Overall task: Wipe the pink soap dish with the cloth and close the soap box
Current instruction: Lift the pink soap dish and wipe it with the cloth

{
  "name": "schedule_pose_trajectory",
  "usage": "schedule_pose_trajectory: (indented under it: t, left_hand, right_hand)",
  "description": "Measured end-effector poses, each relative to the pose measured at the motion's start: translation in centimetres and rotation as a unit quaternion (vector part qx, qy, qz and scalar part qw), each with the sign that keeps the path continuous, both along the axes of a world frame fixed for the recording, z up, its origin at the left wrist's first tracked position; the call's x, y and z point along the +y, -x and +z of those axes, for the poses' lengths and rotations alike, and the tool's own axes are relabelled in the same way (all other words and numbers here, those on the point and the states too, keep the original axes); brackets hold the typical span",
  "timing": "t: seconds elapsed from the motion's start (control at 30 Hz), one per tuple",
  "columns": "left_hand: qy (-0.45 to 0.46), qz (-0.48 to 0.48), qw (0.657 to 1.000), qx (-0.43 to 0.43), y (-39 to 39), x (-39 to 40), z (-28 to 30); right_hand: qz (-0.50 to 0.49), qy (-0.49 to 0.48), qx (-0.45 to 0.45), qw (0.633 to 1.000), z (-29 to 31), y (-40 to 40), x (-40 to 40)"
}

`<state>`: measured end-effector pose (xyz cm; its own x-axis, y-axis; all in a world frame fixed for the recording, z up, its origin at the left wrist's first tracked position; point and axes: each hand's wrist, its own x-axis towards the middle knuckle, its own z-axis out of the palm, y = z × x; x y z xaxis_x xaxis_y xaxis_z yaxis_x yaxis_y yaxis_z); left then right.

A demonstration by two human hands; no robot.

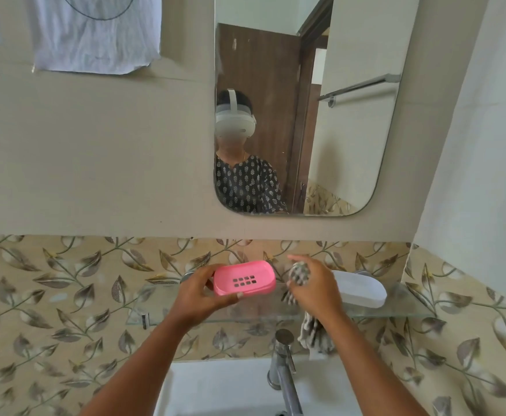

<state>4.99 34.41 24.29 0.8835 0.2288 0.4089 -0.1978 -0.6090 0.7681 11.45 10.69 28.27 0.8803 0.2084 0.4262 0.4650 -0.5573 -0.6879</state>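
Nearest, a white basin (pixel 215 385) and a chrome tap (pixel 284 370) sit below both forearms, so anything dropped falls onto hard ceramic. Above them, the left hand (pixel 199 295) grips the pink soap dish (pixel 244 277) by its left end, thumb along the near rim and fingers curled behind; it is lifted and tilted toward the camera, drain slots showing, in front of the glass shelf (pixel 396 307). Because only one end is held, firm wiping pressure on the far end could, I judge, twist it out of the fingers and send it into the basin.

Just right of the dish, the right hand (pixel 315 289) is closed round a bunched checked cloth (pixel 300 274), apparently not yet touching the pink plastic. A tail of cloth hangs under the wrist near the tap; it might snag there or drag across the shelf.

Behind that hand, a white soap box part (pixel 363 288) rests on the shelf, well toward its right end. A wide sweep of the elbow or cloth could knock it off the glass. Whether it is lid or base I cannot tell.

Farthest, a mirror (pixel 336 130) hangs on the wall.
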Motion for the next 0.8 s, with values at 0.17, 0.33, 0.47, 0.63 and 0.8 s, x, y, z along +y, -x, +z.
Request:
schedule_pose_trajectory:
  t: [0.17, 0.33, 0.47, 0.63, 0.8]
  left_hand:
    - [0.007, -0.02, 1.0, -0.005, 0.6, -0.2, 0.4]
    - [0.019, -0.022, 1.0, 0.009, 0.8, -0.4, 0.6]
    - [0.014, -0.014, 1.0, 0.004, 0.9, -0.6, 0.4]
    - [0.029, -0.007, 1.0, 0.001, 0.7, -0.6, 0.3]
    - [0.09, -0.011, 0.996, 0.002, 0.4, -0.4, 0.4]
  right_hand:
    - [0.069, 0.073, -0.037, 0.994, -0.9, 0.0, 1.0]
    - [0.08, 0.065, -0.077, 0.992, -1.5, -0.3, 1.1]
    - [0.068, 0.055, -0.105, 0.991, -2.1, -0.4, 1.2]
    - [0.03, 0.085, -0.109, 0.99, -2.2, -0.6, 1.8]
    - [0.022, 0.117, -0.084, 0.989, -1.7, -0.9, 2.2]
